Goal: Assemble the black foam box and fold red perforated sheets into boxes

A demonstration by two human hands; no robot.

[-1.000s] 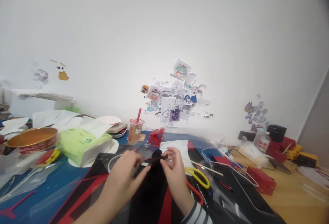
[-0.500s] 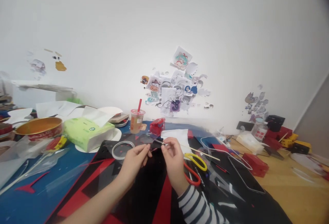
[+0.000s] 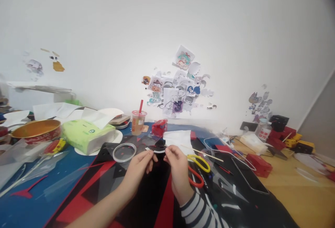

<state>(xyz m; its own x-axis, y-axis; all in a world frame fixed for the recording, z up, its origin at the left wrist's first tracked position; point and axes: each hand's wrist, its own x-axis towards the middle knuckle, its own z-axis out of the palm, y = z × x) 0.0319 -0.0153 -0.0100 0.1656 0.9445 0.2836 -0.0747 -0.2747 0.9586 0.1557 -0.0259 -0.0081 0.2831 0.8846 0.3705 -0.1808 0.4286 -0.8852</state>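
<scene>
My left hand and my right hand meet above the black sheet, each closed in a pinch. Stretched between their fingertips is a thin white strip, with its pale left end showing past my left thumb. Something small and dark lies right behind the strip; whether it is a separate piece I cannot tell. Left of my hands rests a roll of clear tape. By my right wrist are scissors with yellow handles and scissors with orange handles.
Behind my hands stand a drink cup with a red straw and a red object. A green tissue pack and a gold-lined bowl are at left. A phone-like slab, a wooden stick and white scraps lie right.
The white strip now shows plainly between both hands, where a dark piece showed before. My hands have sunk slightly, and the whole view has shifted a little.
</scene>
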